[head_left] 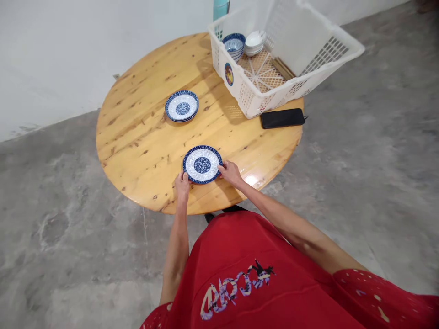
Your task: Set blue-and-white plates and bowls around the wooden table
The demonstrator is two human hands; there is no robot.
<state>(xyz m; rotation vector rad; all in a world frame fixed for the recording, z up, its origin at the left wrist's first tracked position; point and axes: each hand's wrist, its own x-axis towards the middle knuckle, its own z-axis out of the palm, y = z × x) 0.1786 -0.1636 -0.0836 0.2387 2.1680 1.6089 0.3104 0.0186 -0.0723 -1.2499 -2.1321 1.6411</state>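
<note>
A blue-and-white patterned plate (202, 164) is held by its rim near the front edge of the round wooden table (137, 123). My left hand (182, 184) grips its lower left rim, thumb on top. On the right rim, my right hand (230, 173) pinches it with the fingers tucked under the edge. Whether the plate rests on the table or is slightly raised, I cannot tell. Farther back lies a small stack of blue-rimmed dishes (182, 106), apart from both hands.
A white plastic basket (236, 87) stands at the back right, holding blue-patterned bowls (234, 45), small white bowls (254, 42) and wooden chopsticks (283, 68). Beside it lies a black phone (282, 118). A turquoise bottle (220, 9) is behind the basket, near the wall.
</note>
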